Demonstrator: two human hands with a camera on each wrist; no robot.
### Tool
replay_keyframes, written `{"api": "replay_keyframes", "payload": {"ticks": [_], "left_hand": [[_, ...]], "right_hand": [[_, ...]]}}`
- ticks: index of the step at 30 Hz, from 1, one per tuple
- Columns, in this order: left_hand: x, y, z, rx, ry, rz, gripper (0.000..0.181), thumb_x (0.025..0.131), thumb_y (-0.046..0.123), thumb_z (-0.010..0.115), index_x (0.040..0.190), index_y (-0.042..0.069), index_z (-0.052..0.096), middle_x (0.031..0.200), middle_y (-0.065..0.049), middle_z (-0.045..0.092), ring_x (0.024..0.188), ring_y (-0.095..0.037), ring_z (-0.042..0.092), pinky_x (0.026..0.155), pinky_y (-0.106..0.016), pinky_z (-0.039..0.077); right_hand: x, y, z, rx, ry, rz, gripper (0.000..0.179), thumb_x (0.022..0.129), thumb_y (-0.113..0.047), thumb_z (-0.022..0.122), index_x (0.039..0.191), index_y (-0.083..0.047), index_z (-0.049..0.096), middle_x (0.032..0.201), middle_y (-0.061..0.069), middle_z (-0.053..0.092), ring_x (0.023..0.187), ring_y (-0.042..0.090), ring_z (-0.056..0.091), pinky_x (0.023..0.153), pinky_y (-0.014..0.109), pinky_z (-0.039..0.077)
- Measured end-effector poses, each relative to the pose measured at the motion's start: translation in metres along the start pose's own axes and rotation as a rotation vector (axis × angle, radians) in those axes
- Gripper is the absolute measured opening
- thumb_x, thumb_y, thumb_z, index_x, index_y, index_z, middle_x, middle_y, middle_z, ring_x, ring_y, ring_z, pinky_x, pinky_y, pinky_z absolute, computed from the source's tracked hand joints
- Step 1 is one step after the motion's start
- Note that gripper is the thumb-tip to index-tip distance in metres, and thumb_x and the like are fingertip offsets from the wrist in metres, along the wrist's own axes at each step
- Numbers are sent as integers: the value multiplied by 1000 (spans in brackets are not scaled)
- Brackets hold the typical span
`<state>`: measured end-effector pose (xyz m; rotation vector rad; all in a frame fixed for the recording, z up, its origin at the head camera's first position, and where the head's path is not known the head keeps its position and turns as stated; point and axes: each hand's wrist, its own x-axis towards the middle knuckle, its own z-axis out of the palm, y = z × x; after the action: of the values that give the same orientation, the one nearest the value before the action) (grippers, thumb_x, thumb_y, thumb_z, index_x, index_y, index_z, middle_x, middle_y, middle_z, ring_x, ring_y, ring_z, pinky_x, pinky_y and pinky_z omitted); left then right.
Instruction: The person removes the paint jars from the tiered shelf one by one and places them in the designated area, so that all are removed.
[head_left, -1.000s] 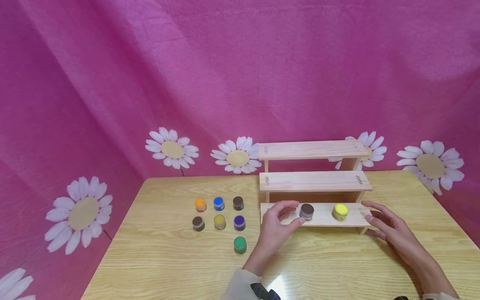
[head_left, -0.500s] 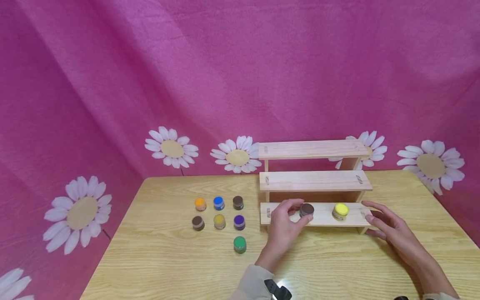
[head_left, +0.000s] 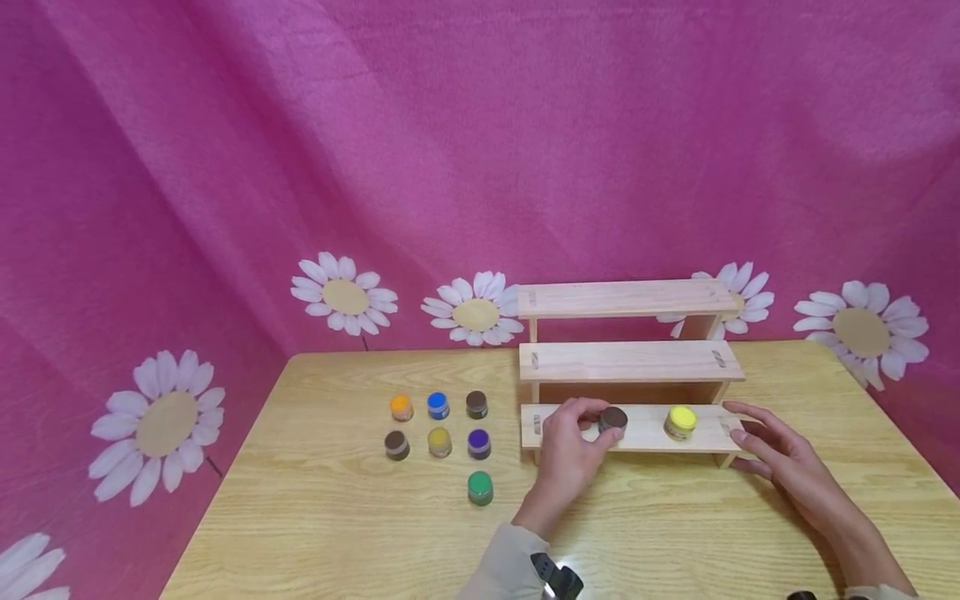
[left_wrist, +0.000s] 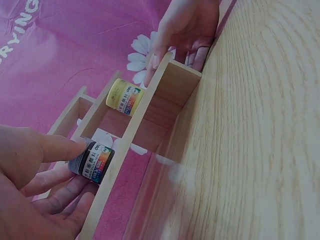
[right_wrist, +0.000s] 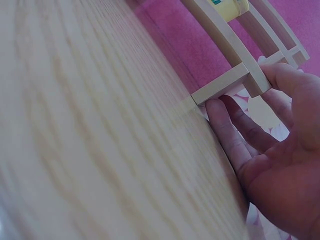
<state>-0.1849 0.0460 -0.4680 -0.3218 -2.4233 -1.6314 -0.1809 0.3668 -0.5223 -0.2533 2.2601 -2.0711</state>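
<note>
My left hand (head_left: 566, 450) pinches a dark brown paint jar (head_left: 614, 419) between thumb and fingers, on the lowest board of a three-tier wooden shelf (head_left: 573, 363). The left wrist view shows this dark jar (left_wrist: 96, 162) upright with its label outward. To its right on the same board stands a yellow paint jar (head_left: 681, 422), untouched. My right hand (head_left: 795, 471) holds the right end of the lowest board. In the right wrist view, that hand's thumb touches the board's end, and its other fingers (right_wrist: 227, 125) lie by the leg, low against the table.
Left of the shelf, several paint jars stand on the wooden table (head_left: 322, 500): orange (head_left: 402, 407), blue (head_left: 438, 406), two dark brown, mustard yellow (head_left: 439, 442), purple (head_left: 479, 444) and green (head_left: 481, 488). A pink flowered cloth (head_left: 480, 167) hangs behind.
My left hand has moved right and its fingers have closed on the dark brown jar. The right hand and the shelf have stayed where they were.
</note>
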Motion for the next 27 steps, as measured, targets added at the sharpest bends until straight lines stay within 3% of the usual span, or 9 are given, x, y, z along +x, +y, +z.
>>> {"api": "replay_keyframes", "payload": {"ticks": [6, 13, 27], "left_hand": [[-2, 0, -7, -8, -35, -17, 28, 85, 11, 86, 110, 9, 76, 102, 3, 71, 94, -11, 67, 85, -21, 57], [-6, 1, -17, -82, -66, 8, 29, 85, 7, 85, 112, 8, 75, 105, 2, 70, 98, -12, 68, 89, -22, 58], [-19, 3, -52, -160, -79, 81, 31, 84, 2, 83, 114, 7, 73, 109, -3, 70, 103, -11, 67, 94, -30, 58]], "right_hand": [[1, 0, 1, 0, -7, 18, 48, 108, -14, 52, 155, -12, 42, 126, -15, 58, 106, 0, 64, 83, 28, 62], [2, -1, 0, -14, -2, 15, 48, 109, -15, 52, 156, -12, 41, 124, -15, 59, 105, 1, 65, 82, 28, 62], [0, 0, -1, -7, -5, 15, 47, 109, -14, 51, 155, -13, 42, 126, -16, 59, 106, 0, 65, 82, 28, 62]]}}
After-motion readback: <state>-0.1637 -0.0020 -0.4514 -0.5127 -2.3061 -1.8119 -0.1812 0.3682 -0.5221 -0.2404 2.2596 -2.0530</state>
